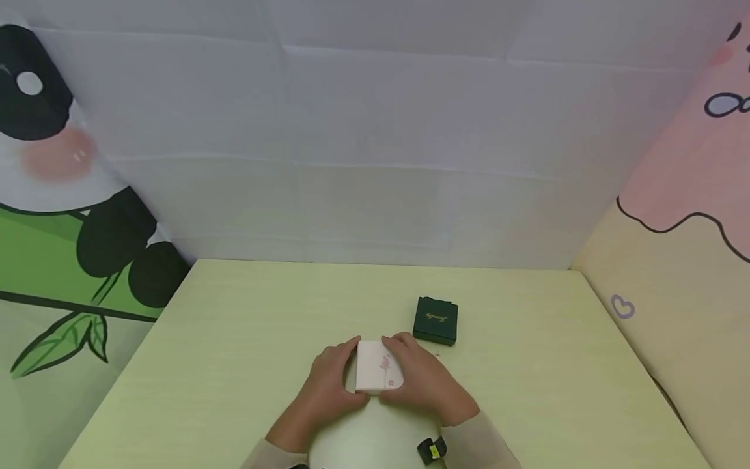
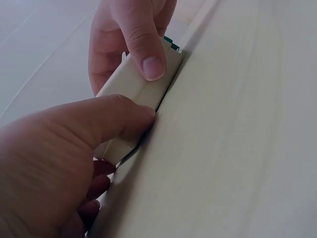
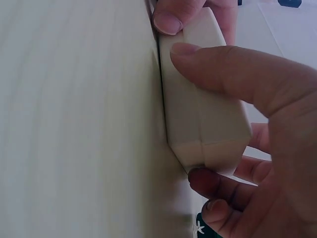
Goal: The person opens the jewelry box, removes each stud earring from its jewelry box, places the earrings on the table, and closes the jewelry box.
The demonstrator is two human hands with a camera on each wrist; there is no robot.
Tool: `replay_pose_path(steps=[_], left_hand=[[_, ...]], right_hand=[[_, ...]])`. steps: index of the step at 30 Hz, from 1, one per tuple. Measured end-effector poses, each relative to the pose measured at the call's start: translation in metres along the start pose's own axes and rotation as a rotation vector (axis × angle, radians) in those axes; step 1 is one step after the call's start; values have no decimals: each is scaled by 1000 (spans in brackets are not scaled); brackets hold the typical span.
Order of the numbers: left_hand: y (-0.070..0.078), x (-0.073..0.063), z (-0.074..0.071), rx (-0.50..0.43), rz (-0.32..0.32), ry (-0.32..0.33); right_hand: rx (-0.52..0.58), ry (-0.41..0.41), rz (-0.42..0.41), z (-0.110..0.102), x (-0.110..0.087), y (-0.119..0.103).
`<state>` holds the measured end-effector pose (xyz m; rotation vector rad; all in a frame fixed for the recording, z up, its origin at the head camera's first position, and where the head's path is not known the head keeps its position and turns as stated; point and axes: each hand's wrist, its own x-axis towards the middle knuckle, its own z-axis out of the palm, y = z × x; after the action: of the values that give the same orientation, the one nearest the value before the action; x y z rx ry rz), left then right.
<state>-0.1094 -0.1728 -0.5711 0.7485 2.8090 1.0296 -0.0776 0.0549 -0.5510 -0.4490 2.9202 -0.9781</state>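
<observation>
A small white box (image 1: pixel 370 366) with a pink flower print on top sits on the table between both hands. My left hand (image 1: pixel 328 384) grips its left side, thumb along the near face and fingers round the far side. From the right, my right hand (image 1: pixel 426 378) holds it the same way, its thumb pressed to the near face. In the right wrist view a thin seam runs along the side of the white box (image 3: pixel 218 116), which stays close to the tabletop. The fingers behind the box are partly hidden.
Just beyond the right hand lies a dark green box (image 1: pixel 435 320) with gold lettering. The pale wooden table (image 1: pixel 252 312) meets a white backdrop (image 1: pixel 363 130) at its far edge. Printed cartoon panels stand at left and right.
</observation>
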Motion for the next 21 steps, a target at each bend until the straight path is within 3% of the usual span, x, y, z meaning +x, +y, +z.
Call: replay_pose_path(steps=[21], left_hand=[[1,-1,5,41,32,33]], right_hand=[[4,26,-26,5,0,4]])
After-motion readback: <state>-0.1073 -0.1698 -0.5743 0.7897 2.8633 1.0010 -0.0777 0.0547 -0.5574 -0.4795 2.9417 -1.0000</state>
